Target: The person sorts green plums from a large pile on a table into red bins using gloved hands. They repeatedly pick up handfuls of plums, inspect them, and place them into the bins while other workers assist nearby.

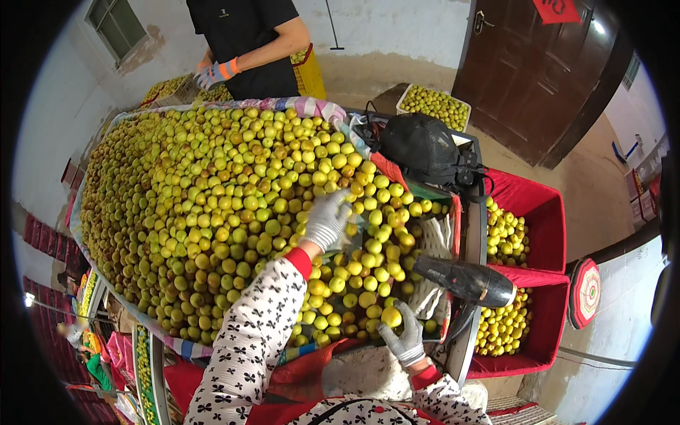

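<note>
A large heap of round yellow-green fruit, some with brownish patches, fills the wide lined table before me. My left hand, in a grey glove with a striped cuff, lies over the fruit at the heap's right side, its fingers stretched out and the thumb side blurred. Near the front edge, my right hand, gloved alike, curls its thumb and fingers round a single yellow fruit. Between the hands the fruit lies more loosely. White cord-like strands hang beside it, next to a black hair dryer.
Two red-lined bins holding fruit stand right of the table. A black bag rests on the far right corner. Behind are a white crate of fruit and a yellow crate. A person in black with gloved hands stands across the table.
</note>
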`<state>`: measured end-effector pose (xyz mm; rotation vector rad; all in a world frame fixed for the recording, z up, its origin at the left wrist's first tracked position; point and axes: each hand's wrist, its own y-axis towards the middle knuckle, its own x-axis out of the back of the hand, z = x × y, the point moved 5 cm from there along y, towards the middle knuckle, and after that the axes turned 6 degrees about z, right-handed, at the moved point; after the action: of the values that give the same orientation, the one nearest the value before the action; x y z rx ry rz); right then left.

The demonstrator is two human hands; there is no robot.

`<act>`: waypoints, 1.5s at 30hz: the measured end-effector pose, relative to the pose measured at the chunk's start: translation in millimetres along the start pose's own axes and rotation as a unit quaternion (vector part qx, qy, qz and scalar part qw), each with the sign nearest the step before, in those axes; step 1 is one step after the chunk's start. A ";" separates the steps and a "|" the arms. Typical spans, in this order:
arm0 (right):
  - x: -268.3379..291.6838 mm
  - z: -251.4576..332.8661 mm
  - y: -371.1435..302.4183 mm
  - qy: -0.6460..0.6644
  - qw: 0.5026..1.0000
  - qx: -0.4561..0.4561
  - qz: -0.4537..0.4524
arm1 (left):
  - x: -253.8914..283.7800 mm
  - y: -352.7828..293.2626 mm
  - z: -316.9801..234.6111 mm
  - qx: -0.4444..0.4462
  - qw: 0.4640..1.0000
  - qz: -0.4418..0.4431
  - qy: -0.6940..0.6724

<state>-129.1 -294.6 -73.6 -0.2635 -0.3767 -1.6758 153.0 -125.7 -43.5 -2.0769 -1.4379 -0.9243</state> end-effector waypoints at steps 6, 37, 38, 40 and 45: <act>-2.2 7.7 0.0 0.010 0.999 -0.020 0.034 | 26.8 104.3 90.3 0.010 0.991 -0.044 0.124; -2.0 10.5 2.7 -0.030 0.999 0.002 0.030 | -56.1 -68.6 16.9 -0.007 0.946 0.022 0.325; -2.6 10.6 3.0 -0.026 0.999 0.003 0.035 | -70.6 -79.0 17.0 -0.002 0.962 0.036 0.270; -3.6 12.8 3.7 -0.018 0.999 0.014 0.040 | -84.4 -97.4 12.6 -0.018 0.981 0.067 0.181; -1.4 12.3 4.8 -0.016 0.999 0.018 0.031 | -47.5 -151.8 -30.8 -0.130 0.987 0.083 0.041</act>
<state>-124.7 -289.0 -62.3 -0.2731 -0.4178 -1.6049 -8.2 -122.7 -59.5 -2.2734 -1.1320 -1.1655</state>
